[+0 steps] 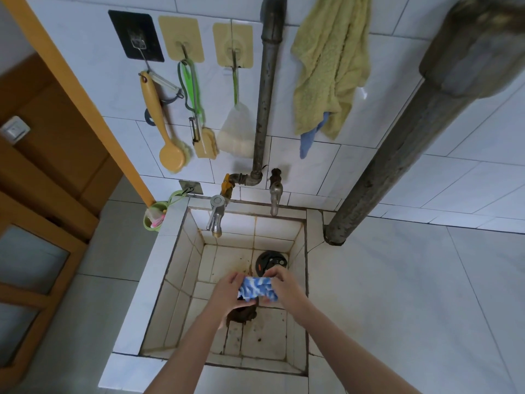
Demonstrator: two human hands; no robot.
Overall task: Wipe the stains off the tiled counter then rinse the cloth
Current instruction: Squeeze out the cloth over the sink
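Note:
A blue-and-white patterned cloth [258, 288] is stretched between both my hands over the tiled sink basin [181, 282]. My left hand [227, 292] grips its left end. My right hand [284, 285] grips its right end. The cloth hangs above the stained sink floor, just in front of a dark round drain cover [270, 261]. Two taps stand at the sink's back edge, a chrome tap [215, 216] on the left and an older tap [275, 196] on the right. No water runs from either. The tiled counter [412, 294] spreads to the right of the sink.
Brushes [167, 132] and a white scrubber [237, 132] hang on wall hooks above the sink. A yellow-green towel [329, 66] hangs beside a vertical pipe [265, 95]. A thick grey pipe [397, 155] meets the counter at the right. A green cup [154, 216] hangs at the left; beyond it stands a wooden door [42, 194].

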